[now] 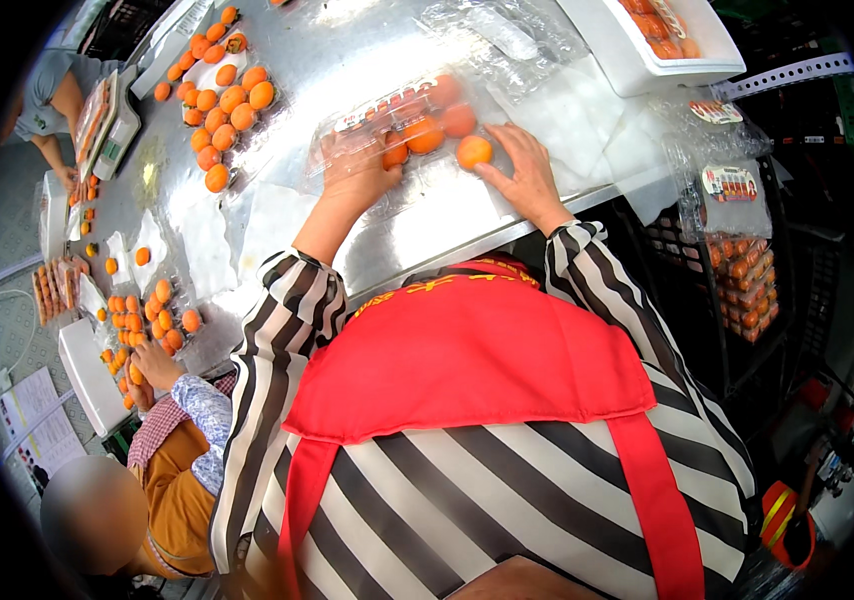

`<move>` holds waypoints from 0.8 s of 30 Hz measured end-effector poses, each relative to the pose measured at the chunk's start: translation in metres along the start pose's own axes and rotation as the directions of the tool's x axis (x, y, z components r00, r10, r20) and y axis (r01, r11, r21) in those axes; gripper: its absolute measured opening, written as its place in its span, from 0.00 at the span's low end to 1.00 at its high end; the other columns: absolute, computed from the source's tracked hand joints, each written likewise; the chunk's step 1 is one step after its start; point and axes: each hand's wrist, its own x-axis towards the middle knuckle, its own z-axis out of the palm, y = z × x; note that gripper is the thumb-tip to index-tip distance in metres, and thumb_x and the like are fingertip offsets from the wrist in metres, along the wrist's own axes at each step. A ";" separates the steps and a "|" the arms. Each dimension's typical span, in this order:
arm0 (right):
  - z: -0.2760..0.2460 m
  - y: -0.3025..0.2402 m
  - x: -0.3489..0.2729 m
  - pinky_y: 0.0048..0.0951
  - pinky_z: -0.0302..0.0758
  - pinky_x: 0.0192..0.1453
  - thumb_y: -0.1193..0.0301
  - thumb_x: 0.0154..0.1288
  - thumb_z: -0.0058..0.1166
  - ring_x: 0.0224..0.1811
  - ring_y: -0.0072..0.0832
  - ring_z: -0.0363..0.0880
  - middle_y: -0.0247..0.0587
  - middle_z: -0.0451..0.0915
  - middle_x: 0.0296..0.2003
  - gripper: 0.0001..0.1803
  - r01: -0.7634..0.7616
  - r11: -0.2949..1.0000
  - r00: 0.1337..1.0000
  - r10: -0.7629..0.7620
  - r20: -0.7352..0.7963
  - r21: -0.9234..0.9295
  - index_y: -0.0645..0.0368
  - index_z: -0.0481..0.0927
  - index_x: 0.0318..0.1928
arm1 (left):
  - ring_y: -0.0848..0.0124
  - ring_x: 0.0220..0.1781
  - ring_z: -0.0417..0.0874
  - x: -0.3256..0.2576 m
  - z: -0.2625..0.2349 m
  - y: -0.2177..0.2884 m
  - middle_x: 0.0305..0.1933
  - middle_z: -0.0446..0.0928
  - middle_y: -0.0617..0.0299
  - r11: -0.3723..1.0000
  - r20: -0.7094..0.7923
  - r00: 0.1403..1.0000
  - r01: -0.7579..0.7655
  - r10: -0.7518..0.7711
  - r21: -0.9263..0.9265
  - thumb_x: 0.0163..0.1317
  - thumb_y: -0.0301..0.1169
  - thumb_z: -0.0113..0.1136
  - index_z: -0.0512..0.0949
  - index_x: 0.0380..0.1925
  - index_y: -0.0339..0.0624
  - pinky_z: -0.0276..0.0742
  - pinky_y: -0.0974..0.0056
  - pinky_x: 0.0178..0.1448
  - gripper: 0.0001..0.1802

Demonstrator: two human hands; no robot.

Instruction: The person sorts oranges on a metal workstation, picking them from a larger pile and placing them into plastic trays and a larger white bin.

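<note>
Left hand (359,172) flat, fingers spread, pressing clear tray (387,125) of orange fruit on worktop (447,215). Right hand (522,172) open, fingertips touching loose fruit (474,151) just right of tray. Risk: round fruit rolling off near edge; light tray skidding on slick metal.

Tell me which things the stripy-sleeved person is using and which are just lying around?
In use:
- left hand on the clear plastic fruit box
- right hand touching a loose orange fruit
- orange fruits in the box

Lying about:
- pile of orange fruits
- white foam tray
- empty clear boxes
- metal table
</note>
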 end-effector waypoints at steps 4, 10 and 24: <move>-0.001 -0.001 0.000 0.44 0.58 0.72 0.55 0.61 0.62 0.69 0.44 0.65 0.47 0.74 0.61 0.32 -0.005 1.000 1.000 0.005 0.006 0.014 0.55 0.74 0.63 | 0.54 0.56 0.79 -0.005 0.001 -0.003 0.50 0.81 0.54 0.999 -0.057 0.998 -0.042 0.040 -0.031 0.50 0.42 0.68 0.79 0.55 0.49 0.61 0.44 0.66 0.29; 0.000 0.001 -0.001 0.44 0.58 0.72 0.54 0.61 0.62 0.69 0.45 0.65 0.48 0.74 0.61 0.32 -0.003 1.000 1.000 0.003 0.001 0.009 0.56 0.74 0.63 | 0.57 0.53 0.81 -0.002 0.008 -0.006 0.46 0.83 0.56 1.000 -0.020 0.999 -0.026 0.026 -0.010 0.51 0.44 0.67 0.78 0.56 0.51 0.61 0.45 0.65 0.30; -0.005 -0.010 -0.002 0.43 0.61 0.70 0.59 0.61 0.64 0.68 0.45 0.66 0.47 0.75 0.59 0.29 -0.015 0.999 0.994 0.018 -0.111 0.029 0.59 0.76 0.60 | 0.68 0.41 0.85 0.002 -0.027 -0.035 0.35 0.84 0.55 0.703 0.106 0.992 0.123 -0.068 -0.701 0.53 0.49 0.66 0.83 0.49 0.42 0.78 0.66 0.50 0.28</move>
